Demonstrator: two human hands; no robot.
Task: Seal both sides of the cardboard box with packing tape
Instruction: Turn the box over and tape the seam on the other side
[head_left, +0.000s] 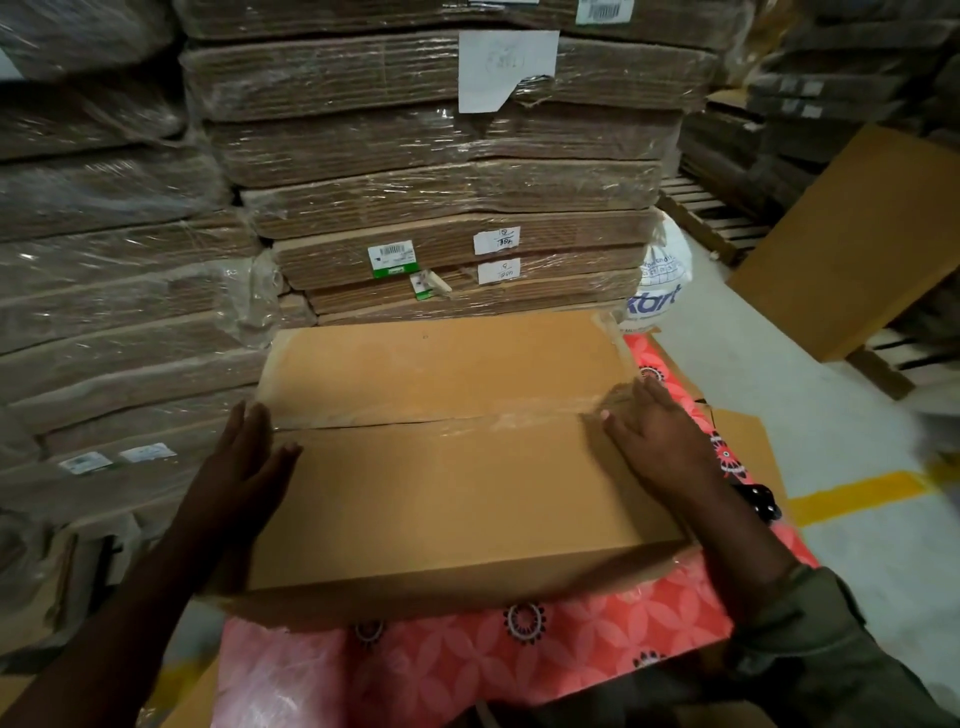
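Box (457, 467) sits on the pink cloth (519, 654), my 2 hands flat and open, left (244, 457) against its left end, right (660, 431) on the tape (519, 418); looks light, stiff, so grab the ends.

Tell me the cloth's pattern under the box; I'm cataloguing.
Coral-pink floral cloth with dark ring motifs; head view.

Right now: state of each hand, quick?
Left hand: open, flat against the left end of the brown cardboard box, holding nothing.
Right hand: open, palm down on the clear packing tape over the seam, holding nothing.
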